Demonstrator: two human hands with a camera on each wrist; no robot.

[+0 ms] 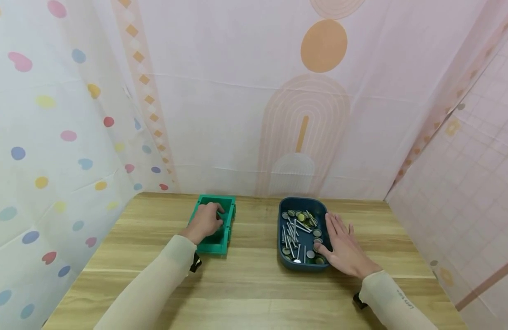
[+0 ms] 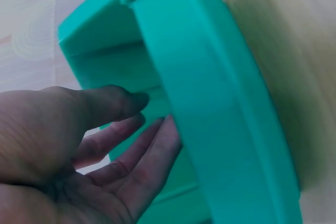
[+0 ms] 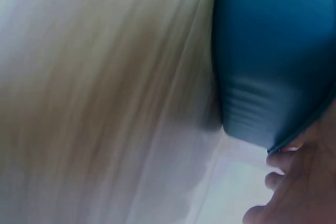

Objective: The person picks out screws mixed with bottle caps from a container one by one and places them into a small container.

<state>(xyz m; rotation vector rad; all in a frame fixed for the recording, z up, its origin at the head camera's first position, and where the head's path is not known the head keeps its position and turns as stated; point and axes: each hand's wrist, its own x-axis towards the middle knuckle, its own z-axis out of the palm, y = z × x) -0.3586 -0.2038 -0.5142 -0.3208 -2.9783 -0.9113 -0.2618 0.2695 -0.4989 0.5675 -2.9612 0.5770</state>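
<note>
My left hand (image 1: pixel 205 221) reaches down into a green plastic bin (image 1: pixel 212 250) on the left of the table. In the left wrist view its fingers (image 2: pixel 152 166) are loosely bent inside the bin, with the thumb apart from them and no object showing between. My right hand (image 1: pixel 345 250) rests on the right side of a dark blue tub (image 1: pixel 303 266), its fingers fairly straight along the rim and the thumb over the inside. The tub holds several long silver nails (image 1: pixel 289 236) and several round metal bottle caps (image 1: pixel 317 233).
Both containers stand on a wood-grain table (image 1: pixel 254 288), a short gap apart. Behind the table hangs a patterned curtain (image 1: pixel 221 137), with more cloth at both sides. A dark band (image 1: pixel 195 262) sits on the left wrist, another (image 1: pixel 359 300) on the right.
</note>
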